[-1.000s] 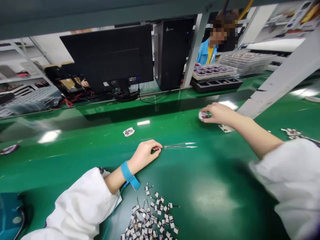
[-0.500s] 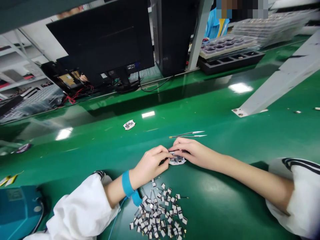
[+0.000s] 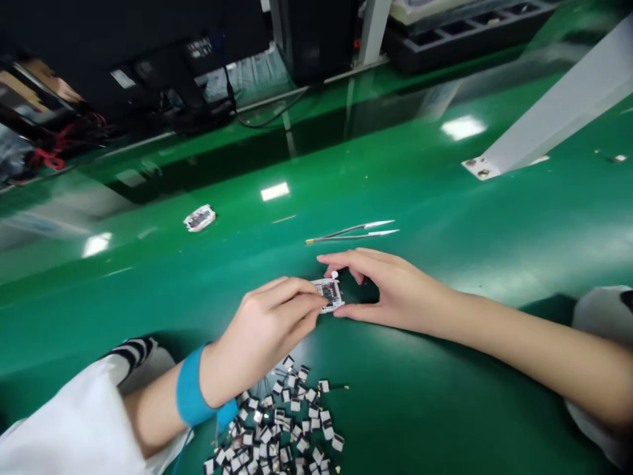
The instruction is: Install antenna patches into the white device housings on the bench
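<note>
A small white-framed circuit assembly (image 3: 330, 292) is between my hands on the green mat. My left hand (image 3: 270, 323), with a blue strap (image 3: 192, 388) on its wrist, has its fingers closed on the left side of the assembly. My right hand (image 3: 390, 284) curves around the right side, thumb and fingers apart, the thumb tip at the lower right corner. A small round white piece (image 3: 335, 275) shows at the top edge, near the right fingertips. Tweezers (image 3: 353, 233) lie just beyond my right hand. Many small grey-and-black parts with leads (image 3: 297, 432) are piled below my left hand.
A second white-framed assembly (image 3: 200, 218) lies farther back on the left. A white metal post (image 3: 554, 105) is bolted to the bench at the right. Along the back stand a black monitor (image 3: 123, 39), red wires (image 3: 52, 155) and a black compartment tray (image 3: 445, 39).
The view has tilted down and moved closer. The assembly has turned, my right thumb and fingers have spread apart around its right side, and the round white piece now shows.
</note>
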A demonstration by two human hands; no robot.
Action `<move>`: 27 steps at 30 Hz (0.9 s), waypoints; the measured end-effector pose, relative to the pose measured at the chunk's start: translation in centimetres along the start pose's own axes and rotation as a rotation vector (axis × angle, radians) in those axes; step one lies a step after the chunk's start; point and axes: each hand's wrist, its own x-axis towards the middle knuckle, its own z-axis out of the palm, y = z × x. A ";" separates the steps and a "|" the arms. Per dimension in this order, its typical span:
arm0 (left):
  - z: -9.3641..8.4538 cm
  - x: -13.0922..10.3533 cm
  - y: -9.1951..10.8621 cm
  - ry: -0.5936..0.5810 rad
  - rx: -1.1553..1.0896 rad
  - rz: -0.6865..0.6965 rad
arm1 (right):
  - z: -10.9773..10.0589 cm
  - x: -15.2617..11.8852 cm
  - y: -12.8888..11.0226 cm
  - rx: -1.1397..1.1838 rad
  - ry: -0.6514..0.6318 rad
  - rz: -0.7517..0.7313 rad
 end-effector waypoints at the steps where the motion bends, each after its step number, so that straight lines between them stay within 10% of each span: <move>1: -0.1 0.0 0.0 -0.005 0.021 0.007 | 0.1 0.1 0.0 0.001 0.008 -0.012; 27: -0.4 0.1 0.9 -0.072 0.145 -0.083 | -0.1 0.2 0.1 0.004 0.025 -0.019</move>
